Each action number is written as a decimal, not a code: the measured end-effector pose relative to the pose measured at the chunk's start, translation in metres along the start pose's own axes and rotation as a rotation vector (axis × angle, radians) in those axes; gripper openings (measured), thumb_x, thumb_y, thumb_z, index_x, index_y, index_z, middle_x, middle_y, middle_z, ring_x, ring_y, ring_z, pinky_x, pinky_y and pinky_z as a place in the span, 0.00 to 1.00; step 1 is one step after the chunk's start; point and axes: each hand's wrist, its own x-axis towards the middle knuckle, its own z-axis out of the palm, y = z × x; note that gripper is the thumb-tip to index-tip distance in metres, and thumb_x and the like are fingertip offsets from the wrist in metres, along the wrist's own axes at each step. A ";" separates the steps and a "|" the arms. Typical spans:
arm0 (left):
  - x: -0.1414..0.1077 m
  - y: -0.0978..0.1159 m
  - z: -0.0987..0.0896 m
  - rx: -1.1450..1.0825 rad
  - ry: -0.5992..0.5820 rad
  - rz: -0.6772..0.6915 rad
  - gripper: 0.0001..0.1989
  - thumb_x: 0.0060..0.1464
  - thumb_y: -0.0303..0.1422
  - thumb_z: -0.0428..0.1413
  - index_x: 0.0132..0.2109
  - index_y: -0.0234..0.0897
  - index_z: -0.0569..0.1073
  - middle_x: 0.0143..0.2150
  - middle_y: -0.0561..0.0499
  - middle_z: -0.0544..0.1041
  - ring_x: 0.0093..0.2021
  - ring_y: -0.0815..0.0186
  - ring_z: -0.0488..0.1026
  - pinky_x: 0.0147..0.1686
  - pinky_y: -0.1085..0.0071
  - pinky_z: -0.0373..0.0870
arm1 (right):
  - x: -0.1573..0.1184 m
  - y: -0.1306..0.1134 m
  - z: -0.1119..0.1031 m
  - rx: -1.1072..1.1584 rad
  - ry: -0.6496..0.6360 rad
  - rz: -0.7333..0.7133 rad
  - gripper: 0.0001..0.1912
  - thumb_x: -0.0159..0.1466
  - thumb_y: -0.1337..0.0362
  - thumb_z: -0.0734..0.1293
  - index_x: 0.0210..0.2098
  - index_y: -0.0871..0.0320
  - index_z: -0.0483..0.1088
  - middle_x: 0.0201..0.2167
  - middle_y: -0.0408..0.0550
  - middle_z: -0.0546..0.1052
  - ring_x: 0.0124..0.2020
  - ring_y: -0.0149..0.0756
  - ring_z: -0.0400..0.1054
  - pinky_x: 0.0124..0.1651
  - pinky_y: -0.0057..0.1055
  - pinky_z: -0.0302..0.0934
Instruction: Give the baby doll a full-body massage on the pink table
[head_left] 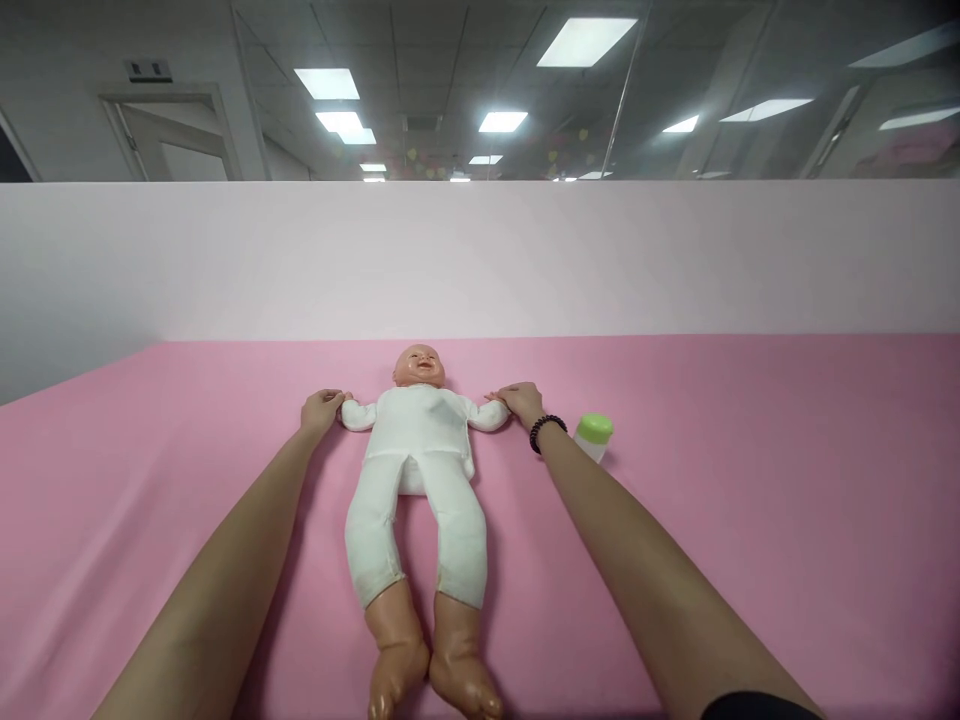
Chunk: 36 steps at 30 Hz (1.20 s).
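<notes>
A baby doll (420,425) with a white cloth body lies on its back on a pink sheet (750,500), its feet toward me and its arms spread to both sides. My left hand (324,411) is closed around the doll's hand on the left. On the other side, my right hand (521,402) pinches the doll's hand at the end of its white sleeve. A dark beaded bracelet circles my right wrist. Just right of that wrist stands a small container with a green lid (595,430), partly hidden by my forearm.
A plain white wall (480,260) rises along the far edge of the pink surface and continues on the left side. Above it are glass panes with ceiling lights, and a door (176,140) at upper left.
</notes>
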 end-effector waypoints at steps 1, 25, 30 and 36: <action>-0.001 0.001 -0.002 -0.038 0.003 -0.005 0.13 0.53 0.38 0.59 0.43 0.36 0.78 0.47 0.41 0.81 0.46 0.56 0.79 0.46 0.62 0.75 | -0.001 -0.004 -0.001 0.031 -0.003 -0.010 0.06 0.47 0.70 0.73 0.22 0.61 0.72 0.26 0.51 0.79 0.36 0.40 0.75 0.35 0.27 0.69; -0.124 0.052 -0.071 0.559 -0.676 0.959 0.14 0.60 0.29 0.48 0.33 0.43 0.78 0.41 0.48 0.79 0.39 0.62 0.75 0.42 0.67 0.71 | -0.136 -0.011 -0.061 -0.710 -0.642 -1.488 0.16 0.72 0.71 0.58 0.54 0.55 0.71 0.47 0.54 0.77 0.51 0.40 0.72 0.53 0.39 0.72; -0.111 0.046 -0.063 0.174 -0.353 0.699 0.05 0.53 0.35 0.60 0.37 0.41 0.79 0.37 0.50 0.80 0.38 0.63 0.77 0.44 0.67 0.74 | -0.112 -0.010 -0.046 -0.515 -0.300 -1.246 0.15 0.71 0.70 0.58 0.54 0.56 0.70 0.49 0.54 0.76 0.53 0.41 0.70 0.57 0.42 0.68; -0.064 0.049 -0.031 -0.175 0.233 0.174 0.23 0.51 0.36 0.64 0.53 0.40 0.68 0.44 0.47 0.80 0.45 0.60 0.78 0.47 0.64 0.75 | -0.033 -0.019 -0.004 -0.068 0.129 -0.423 0.13 0.63 0.69 0.63 0.46 0.62 0.74 0.47 0.53 0.79 0.47 0.37 0.74 0.54 0.35 0.68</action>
